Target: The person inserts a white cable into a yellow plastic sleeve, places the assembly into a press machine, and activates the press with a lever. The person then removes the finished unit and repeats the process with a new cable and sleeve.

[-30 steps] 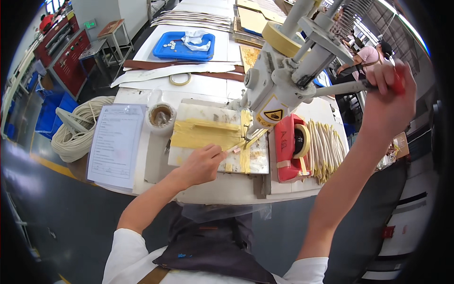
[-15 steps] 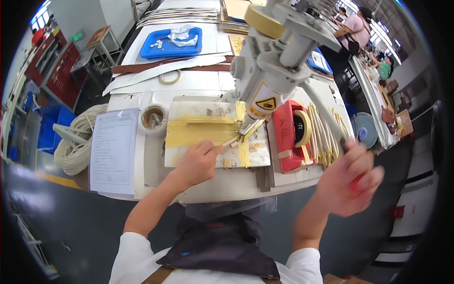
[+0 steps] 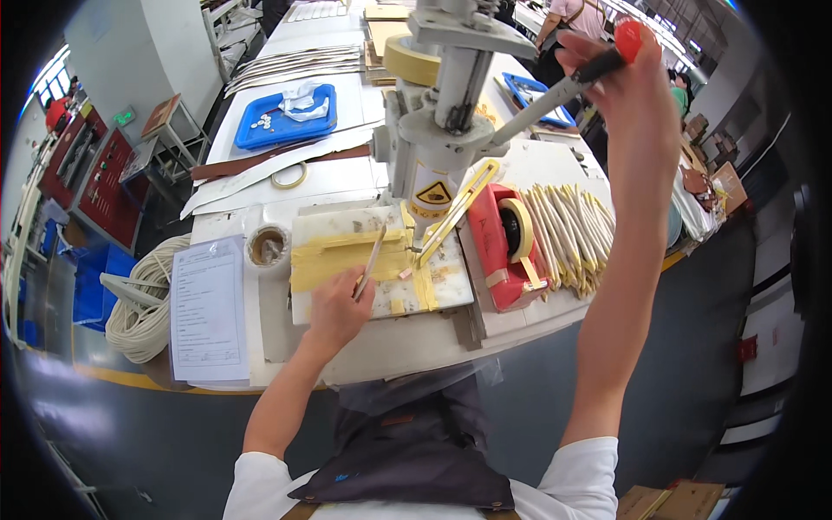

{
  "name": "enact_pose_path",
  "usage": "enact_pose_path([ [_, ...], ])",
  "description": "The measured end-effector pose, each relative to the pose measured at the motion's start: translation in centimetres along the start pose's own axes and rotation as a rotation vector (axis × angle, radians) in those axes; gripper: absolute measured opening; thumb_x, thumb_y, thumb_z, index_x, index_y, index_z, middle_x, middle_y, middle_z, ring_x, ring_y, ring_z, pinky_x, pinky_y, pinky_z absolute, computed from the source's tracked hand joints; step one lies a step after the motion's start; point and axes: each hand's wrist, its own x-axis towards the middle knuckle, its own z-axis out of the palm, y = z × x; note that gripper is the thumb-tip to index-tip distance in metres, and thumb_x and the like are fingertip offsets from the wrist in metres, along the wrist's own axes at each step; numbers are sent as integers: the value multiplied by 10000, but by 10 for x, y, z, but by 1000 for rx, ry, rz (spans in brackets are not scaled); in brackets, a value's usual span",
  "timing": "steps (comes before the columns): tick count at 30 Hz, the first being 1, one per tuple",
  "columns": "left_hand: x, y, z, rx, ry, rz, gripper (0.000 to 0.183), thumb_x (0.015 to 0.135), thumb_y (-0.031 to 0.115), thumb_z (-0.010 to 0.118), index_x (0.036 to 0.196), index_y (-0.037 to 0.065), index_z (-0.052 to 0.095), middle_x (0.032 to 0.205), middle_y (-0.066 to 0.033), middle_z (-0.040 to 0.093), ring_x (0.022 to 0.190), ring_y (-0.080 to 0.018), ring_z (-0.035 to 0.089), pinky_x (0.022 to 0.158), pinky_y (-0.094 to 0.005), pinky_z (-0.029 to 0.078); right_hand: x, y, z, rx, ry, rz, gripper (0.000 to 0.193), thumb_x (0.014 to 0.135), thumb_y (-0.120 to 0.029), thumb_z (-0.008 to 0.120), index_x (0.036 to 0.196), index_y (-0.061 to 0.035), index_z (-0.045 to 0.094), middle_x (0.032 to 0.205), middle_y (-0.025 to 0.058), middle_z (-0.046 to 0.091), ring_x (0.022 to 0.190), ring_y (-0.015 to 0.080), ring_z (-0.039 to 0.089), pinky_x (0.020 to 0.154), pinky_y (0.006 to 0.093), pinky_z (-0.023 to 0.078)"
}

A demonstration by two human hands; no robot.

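Note:
In my left hand [image 3: 341, 303], pinched between the fingers, is a thin pale strip [image 3: 373, 258] that slants up over the white base plate [image 3: 334, 295] with yellow tape on it. Beside it stands a grey hand press [image 3: 446, 130], its lower end over the plate. A long lever [image 3: 542, 111] rises from the press to the upper right and ends in a red ball knob [image 3: 627, 40]. My right hand [image 3: 637, 91] is raised high and closed around the knob end, partly behind it. A yellow-taped guide piece [image 3: 458, 212] leans across the plate by the press.
Right of the plate stands a red tape dispenser [image 3: 507, 251], with a bundle of pale yellow-tipped strips [image 3: 568, 234] beyond. At left lie a tape roll [image 3: 269, 246], a printed sheet [image 3: 208, 303] and coiled cord [image 3: 139, 312]. A blue tray [image 3: 286, 117] sits farther back.
My right hand has gone up from the lower right, with the lever now raised. My left hand has shifted left and back toward me, and its strip now tilts upward, away from the press tip.

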Motion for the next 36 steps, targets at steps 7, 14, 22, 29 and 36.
enact_pose_path([
  [7,2,-2,6,-68,8,43,162,898,155,720,992,24,718,720,-149,674,605,-306,646,573,-400,500,-173,90,-12,-802,-516,148,237,865,-67,687,1092,-54,756,1048,179,682,937,335,690,828,421,559],
  [14,1,-1,-1,-82,-26,8,181,897,172,708,984,13,708,756,-175,689,665,-375,667,604,-447,522,-202,167,11,-807,-653,366,304,799,-79,699,1093,-59,774,1051,171,639,958,359,667,858,439,535],
  [22,0,2,-10,-175,-63,-35,209,974,217,675,999,10,694,742,-168,647,642,-378,627,597,-441,493,-197,169,15,-800,-668,303,227,759,-56,693,976,-64,759,1094,126,622,1093,324,621,879,429,538],
  [29,-20,40,-21,-246,-29,-63,249,1006,267,658,1027,21,687,740,-173,601,625,-343,599,596,-420,468,-196,162,16,-681,-621,343,181,756,-18,677,929,-52,716,1085,89,638,959,291,669,827,407,552],
  [36,-36,62,-27,-401,-76,-265,299,924,160,772,1191,35,721,769,-26,642,519,-90,420,538,-272,393,-209,152,9,-717,-592,114,207,778,18,704,972,-52,703,977,84,702,854,304,696,768,385,549],
])
